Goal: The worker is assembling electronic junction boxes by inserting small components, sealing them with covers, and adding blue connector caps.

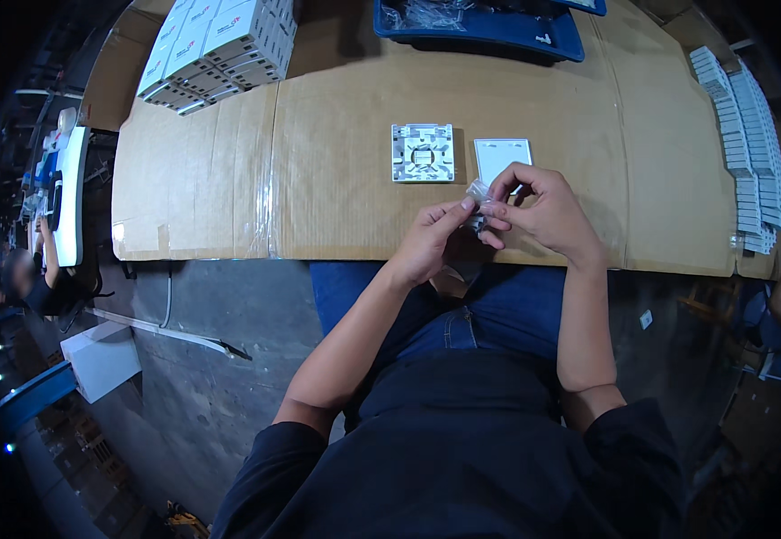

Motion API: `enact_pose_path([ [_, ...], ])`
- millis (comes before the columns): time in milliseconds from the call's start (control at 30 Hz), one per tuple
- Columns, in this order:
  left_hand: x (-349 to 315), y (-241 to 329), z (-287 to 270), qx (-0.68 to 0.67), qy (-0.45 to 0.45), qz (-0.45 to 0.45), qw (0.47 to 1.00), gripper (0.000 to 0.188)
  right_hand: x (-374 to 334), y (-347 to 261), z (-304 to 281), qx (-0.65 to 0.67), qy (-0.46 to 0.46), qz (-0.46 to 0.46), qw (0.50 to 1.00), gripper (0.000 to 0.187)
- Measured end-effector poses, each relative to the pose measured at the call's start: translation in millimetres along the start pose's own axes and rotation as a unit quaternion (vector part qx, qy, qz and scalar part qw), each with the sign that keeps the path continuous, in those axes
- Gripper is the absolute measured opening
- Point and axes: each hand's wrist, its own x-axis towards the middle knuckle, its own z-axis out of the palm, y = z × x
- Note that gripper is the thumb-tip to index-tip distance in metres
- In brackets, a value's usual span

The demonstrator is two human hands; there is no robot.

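A small clear plastic bag is pinched between my two hands, just above the near part of the cardboard-covered table. My left hand grips it from the left with thumb and fingers. From the right, the bent fingers of my right hand close on the same bag. What is inside the bag is too small to make out. Beyond my hands lies a square white plastic frame with a round centre. To its right is a flat white square plate, its near edge partly hidden by my right hand.
Stacked white boxes stand at the far left. A blue tray with clear plastic bags sits at the back. Rows of stacked white square pieces line the right side. Other people are at the left and right edges.
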Motion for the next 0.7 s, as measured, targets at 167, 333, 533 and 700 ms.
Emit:
enact_pose_path([
  [167, -5, -1, 8, -0.041, 0.025, 0.014, 0.999, 0.047, 4, 20, 21, 0.197, 0.089, -0.121, 0.969, 0.022],
  [333, -4, -14, 13, 0.045, 0.11, 0.057, 0.991, 0.037, 4, 15, 28, 0.29, 0.121, -0.13, 0.94, 0.032],
  [533, 4, -5, 25, 0.143, 0.228, 0.258, 0.928, 0.022, 6, 12, 31, 0.278, 0.105, -0.13, 0.946, 0.036],
  [700, 11, -10, 14, 0.102, 0.232, 0.258, 0.932, 0.017, 17, 24, 45, 0.366, 0.129, -0.102, 0.916, 0.029],
])
